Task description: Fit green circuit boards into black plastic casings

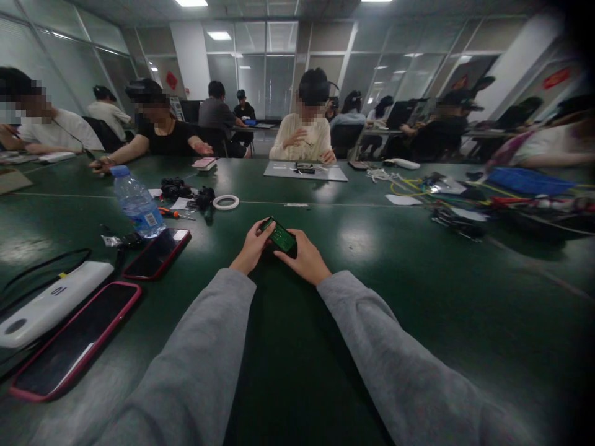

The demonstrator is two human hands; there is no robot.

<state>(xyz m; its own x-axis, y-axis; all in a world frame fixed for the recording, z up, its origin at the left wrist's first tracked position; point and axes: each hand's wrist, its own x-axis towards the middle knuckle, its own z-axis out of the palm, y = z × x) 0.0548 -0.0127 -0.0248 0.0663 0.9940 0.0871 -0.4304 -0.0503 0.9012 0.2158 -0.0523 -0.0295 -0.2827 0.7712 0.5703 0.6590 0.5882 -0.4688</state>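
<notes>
Small green circuit board (280, 236) sits at centre of the dark green surface (418, 297), held low, just above or on it, cannot tell which. Long axis runs upper-left to lower-right, face tilted up toward the camera, far end pointing away to the left. Left hand (253, 248) pinches the board's far-left end, fingertips curled on its edge. Right hand (304, 257) cups the near-right end from below and side, fingers bent around it. Both hands closed on the board, close together, almost touching. Both forearms in grey sleeves, stretched forward, converging in a V. Left of the hands: two phones in red cases, one near (69, 341), one farther (157, 253), a white power bank (51, 303) with a black cable, a water bottle (137, 203) upright just beyond the farther phone. Farther back: screwdriver (175, 214), white tape ring (225, 202), black small parts (186, 192). Right side: tangle of coloured wires (446, 192), blue pouch (527, 181). Other people seated along the far edge, one opposite at a grey mat (305, 171). Office room, glass partitions, ceiling lights on.
</notes>
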